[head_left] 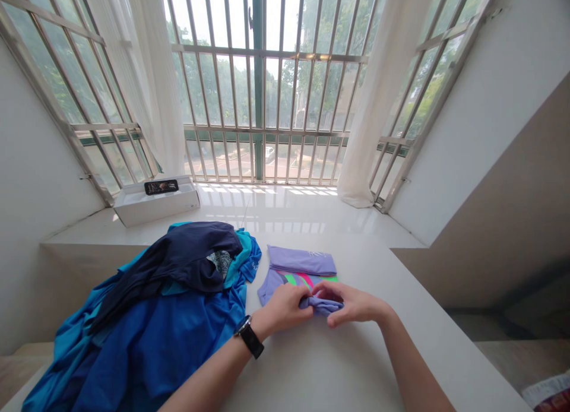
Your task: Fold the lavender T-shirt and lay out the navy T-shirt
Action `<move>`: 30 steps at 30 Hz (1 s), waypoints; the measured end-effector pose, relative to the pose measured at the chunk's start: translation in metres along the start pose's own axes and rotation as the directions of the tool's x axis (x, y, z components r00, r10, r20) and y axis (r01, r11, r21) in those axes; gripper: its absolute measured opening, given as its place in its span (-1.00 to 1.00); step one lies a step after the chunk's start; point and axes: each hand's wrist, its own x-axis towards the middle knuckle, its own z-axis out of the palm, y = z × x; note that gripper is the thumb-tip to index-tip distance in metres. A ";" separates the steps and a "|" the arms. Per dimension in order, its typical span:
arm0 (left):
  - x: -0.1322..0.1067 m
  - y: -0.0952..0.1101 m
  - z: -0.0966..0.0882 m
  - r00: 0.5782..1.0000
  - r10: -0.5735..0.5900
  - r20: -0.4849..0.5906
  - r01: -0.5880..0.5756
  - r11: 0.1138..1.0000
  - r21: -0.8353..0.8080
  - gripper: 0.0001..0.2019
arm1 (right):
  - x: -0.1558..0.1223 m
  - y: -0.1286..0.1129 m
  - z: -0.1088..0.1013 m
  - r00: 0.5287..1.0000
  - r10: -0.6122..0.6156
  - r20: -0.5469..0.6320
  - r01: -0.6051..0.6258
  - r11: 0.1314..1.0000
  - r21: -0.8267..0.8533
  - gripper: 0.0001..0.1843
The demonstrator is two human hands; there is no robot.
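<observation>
Two-handed, we work the lavender printed garment [300, 260] on the worktop [378, 275]: our left grip [285, 305] pinches its near edge; our right grip [356, 303] arches around it, thumb and fingers parted.

So both hands are down at the near edge of the purple garment [300, 262]. Left hand [284, 308] is pinching that edge, thumb against fingers, left forearm [218, 371] slanting in from the garment's left. Right hand [356, 303] is kinda cupped over its near right corner, thumb apart from curled fingers, right wrist [385, 312] bent.
</observation>
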 end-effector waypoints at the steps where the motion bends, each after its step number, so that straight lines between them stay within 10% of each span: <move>1: 0.001 0.000 0.000 1.000 -0.016 -0.003 0.016 0.999 -0.036 -0.94 | -0.001 -0.002 0.001 1.000 0.017 0.000 -0.017 0.999 -0.028 -0.17; 5: 0.005 0.001 0.000 0.998 -0.060 0.006 0.061 0.989 -0.138 -0.94 | 0.000 -0.002 0.006 0.999 0.028 -0.045 -0.033 0.992 -0.119 -0.21; 12: 0.000 0.000 -0.009 0.995 0.001 0.099 0.008 0.996 -0.087 -0.79 | 0.009 0.017 0.000 0.981 -0.003 -0.194 -0.015 0.996 -0.091 -0.89; 19: -0.013 -0.001 -0.026 0.967 0.111 0.229 -0.121 0.992 0.030 -0.26 | 0.009 0.023 0.002 0.969 -0.049 -0.243 0.040 0.998 -0.043 -0.82; 26: -0.037 -0.021 -0.045 0.988 0.050 0.144 -0.084 0.966 0.244 -0.56 | -0.006 0.025 0.021 0.926 -0.066 -0.371 0.099 0.992 0.072 -0.69; 30: -0.040 -0.039 -0.050 0.995 0.047 0.083 -0.048 0.999 0.017 -0.80 | -0.009 0.024 0.026 0.886 -0.042 -0.462 0.106 0.988 0.113 -0.61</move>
